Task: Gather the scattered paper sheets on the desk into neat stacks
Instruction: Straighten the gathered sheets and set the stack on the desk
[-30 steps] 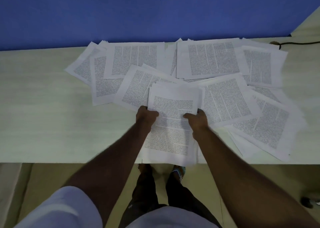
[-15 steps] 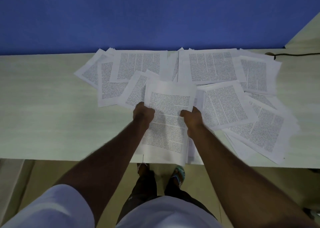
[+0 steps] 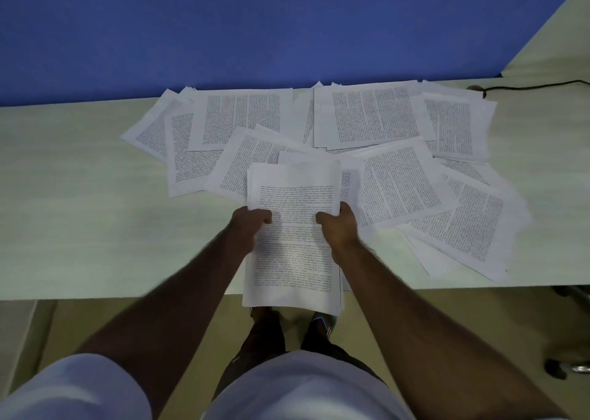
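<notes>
Left hand [image 3: 250, 225] and right hand [image 3: 338, 226] each grip a side edge of the stack [image 3: 293, 237], thumbs curled over the top page. The stack is held over the desk's [image 3: 79, 212] near edge, its lower end overhanging. Loose sheets [image 3: 383, 119] lie overlapping across the desk behind and to the right. A cable [image 3: 526, 86] lies at the far right.

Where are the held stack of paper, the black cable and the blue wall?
Held stack [image 3: 293, 256], head view, middle of top sheet.
Black cable [image 3: 526, 86], head view, its run along the desk.
Blue wall [image 3: 255, 27], head view, bare middle.
</notes>
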